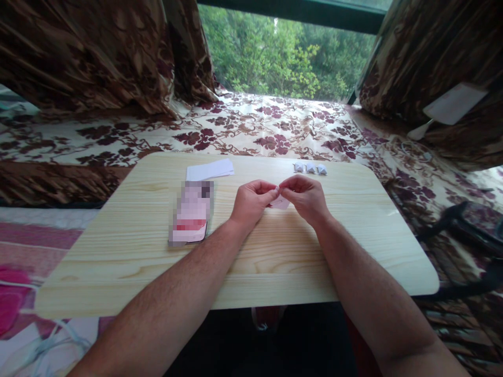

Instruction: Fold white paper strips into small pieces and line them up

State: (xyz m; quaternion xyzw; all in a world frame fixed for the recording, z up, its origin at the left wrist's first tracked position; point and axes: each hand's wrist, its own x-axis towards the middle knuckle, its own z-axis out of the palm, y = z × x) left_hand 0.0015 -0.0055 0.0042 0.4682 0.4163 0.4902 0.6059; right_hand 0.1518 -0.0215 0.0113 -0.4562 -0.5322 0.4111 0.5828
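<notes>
We have our left hand and right hand raised over a pale wood-grain rectangular tabletop, thumbs and forefingers pinched nearly together on a small pale pinkish piece of what looks like paper. The piece sits between the fingertips, its lower part showing beneath them; the fingers hide the rest, so we cannot tell how it is folded. Such a tight double pinch could crease it in the wrong place or tear it, should our two hands pull unevenly. Thin paper could also slip if either thumb loosens. Just beyond our right hand stand three small white pointed folded pieces in a row; a careless knuckle might knock or flatten them. Beyond our left forearm lie a flat stack of white paper strips and a pink, blurred, phone-like slab, and a sweeping elbow could nudge the slab.
</notes>
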